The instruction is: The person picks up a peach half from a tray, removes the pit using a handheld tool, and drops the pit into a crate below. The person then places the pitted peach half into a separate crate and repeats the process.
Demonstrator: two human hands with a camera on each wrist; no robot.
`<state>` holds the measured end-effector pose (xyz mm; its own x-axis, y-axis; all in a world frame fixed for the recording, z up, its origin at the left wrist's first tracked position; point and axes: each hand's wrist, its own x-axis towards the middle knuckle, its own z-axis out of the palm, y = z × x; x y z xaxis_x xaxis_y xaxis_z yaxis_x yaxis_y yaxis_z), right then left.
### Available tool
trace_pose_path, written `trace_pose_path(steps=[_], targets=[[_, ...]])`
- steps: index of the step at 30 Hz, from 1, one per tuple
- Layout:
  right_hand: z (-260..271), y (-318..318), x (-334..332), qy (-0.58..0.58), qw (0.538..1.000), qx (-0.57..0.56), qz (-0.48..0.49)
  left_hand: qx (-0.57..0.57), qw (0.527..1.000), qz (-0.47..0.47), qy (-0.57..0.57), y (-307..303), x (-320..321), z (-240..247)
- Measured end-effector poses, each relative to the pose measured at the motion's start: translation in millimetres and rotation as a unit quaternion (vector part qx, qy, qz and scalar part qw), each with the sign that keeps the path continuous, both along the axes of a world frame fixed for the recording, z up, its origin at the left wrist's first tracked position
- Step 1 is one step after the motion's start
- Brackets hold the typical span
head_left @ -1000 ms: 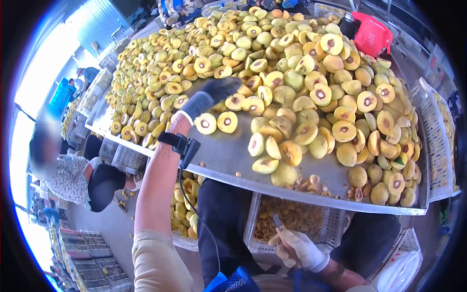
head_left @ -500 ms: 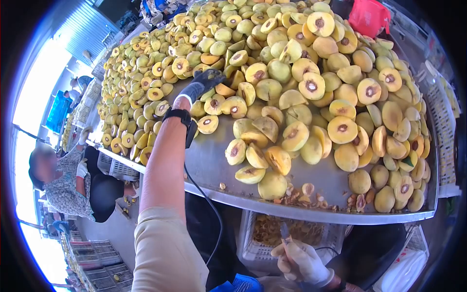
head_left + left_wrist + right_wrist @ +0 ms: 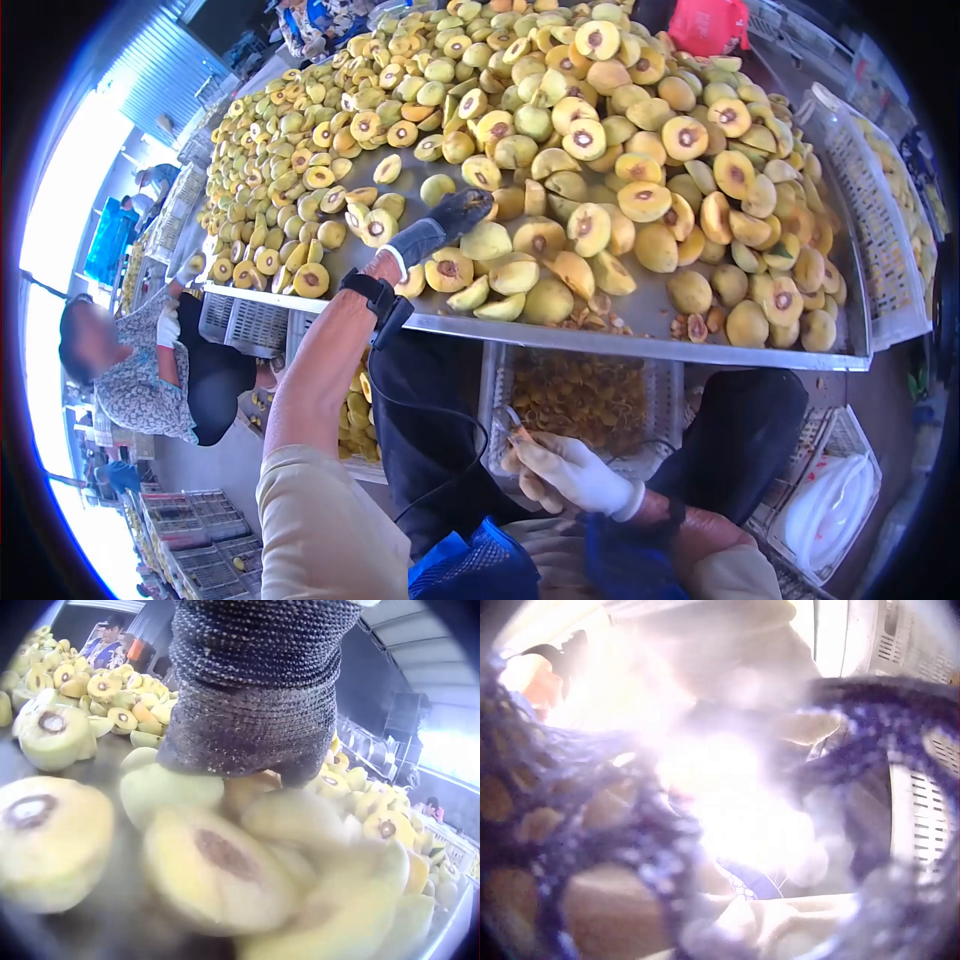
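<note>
My left hand [image 3: 462, 212], in a dark knit glove, rests among halved yellow peaches [image 3: 485, 240] on the metal table, near its front edge. In the left wrist view the glove [image 3: 251, 712] stands right behind several peach halves [image 3: 217, 870], its fingertips hidden by them. Low over my lap, my right hand [image 3: 570, 470], in a white glove, grips a small knife [image 3: 512, 420] with a curved metal tip and brownish handle. The right wrist view is washed out by glare and blocked by blue mesh [image 3: 630, 817]; hand and knife do not show there.
A large heap of peach halves [image 3: 640, 200] covers much of the metal table [image 3: 640, 342]. Below its edge, between my knees, a plastic crate [image 3: 490, 400] holds brownish scraps. Another crate [image 3: 890, 250] stands at the right. A person [image 3: 140, 370] sits at the left.
My left hand reached into the heap and has come back toward the table's front edge, with peach halves shifted nearer along it. The right hand keeps its grip on the knife.
</note>
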<state>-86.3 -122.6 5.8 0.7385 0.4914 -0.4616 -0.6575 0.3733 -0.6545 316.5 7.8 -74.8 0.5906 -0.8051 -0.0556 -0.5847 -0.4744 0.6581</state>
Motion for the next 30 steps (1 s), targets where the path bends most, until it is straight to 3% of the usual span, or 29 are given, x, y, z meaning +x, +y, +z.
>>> trace_pose_path(steps=[2,3,5,8,12,14,17,21,24,30], targets=[[-1,0,-2,-0.028,0.999,-0.02,0.01,-0.057,0.996,0.012,0.063,-5,-6,9],[-8,1,-5,-0.041,0.999,0.002,-0.002,-0.026,0.998,0.048,0.012,-15,-22,28],[-5,-2,-5,-0.046,0.999,0.003,-0.024,-0.071,0.992,0.087,-0.052,-29,-37,42],[-10,-6,-7,-0.081,0.994,-0.022,-0.072,-0.198,0.976,0.059,-0.066,-43,-48,48],[0,-22,-8,-0.099,0.987,-0.049,-0.116,-0.069,0.994,0.066,-0.061,-35,-63,67],[-8,-24,-8,-0.09,0.983,-0.009,-0.162,-0.091,0.99,0.094,-0.06,-28,-75,66],[0,-32,-10,-0.083,0.98,-0.044,-0.174,-0.124,0.969,0.065,-0.206,-21,-109,68],[-7,-37,-16,-0.118,0.973,-0.068,-0.184,-0.183,0.947,0.069,-0.254,-21,-163,76],[0,-40,-19,-0.128,0.968,-0.094,-0.192,-0.217,0.951,0.084,-0.205,-19,-206,87],[1,-48,-21,-0.202,0.952,-0.122,-0.196,-0.229,0.934,0.089,-0.26,-17,-258,103]])
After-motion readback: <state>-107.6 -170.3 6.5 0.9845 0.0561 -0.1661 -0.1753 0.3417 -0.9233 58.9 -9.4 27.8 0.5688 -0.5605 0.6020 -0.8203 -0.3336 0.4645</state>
